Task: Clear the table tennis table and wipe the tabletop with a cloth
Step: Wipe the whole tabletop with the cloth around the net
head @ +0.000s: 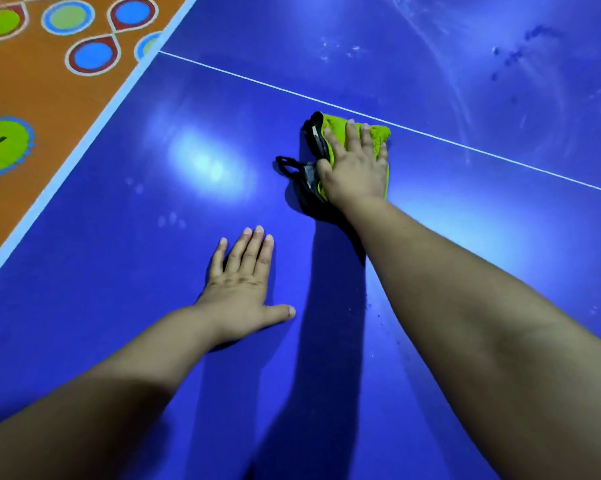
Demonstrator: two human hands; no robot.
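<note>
Pressing flat, fingers spread, the right hand (pixel 356 168) pins a lime-green cloth (pixel 338 131) to the blue tabletop (pixel 119 271) beside its white centre line (pixel 465 143); the left hand (pixel 241 285) rests splayed, nearer the left edge.

Single head-worn wide-angle view, looking forward and steeply down onto the blue tabletop (pixel 125 271) from close above. Both bare forearms enter from the bottom edge of the frame. The table's left edge runs diagonally across the upper left corner, with patterned orange floor (pixel 49 95) beyond; straight lines bow slightly toward the frame margins
</note>
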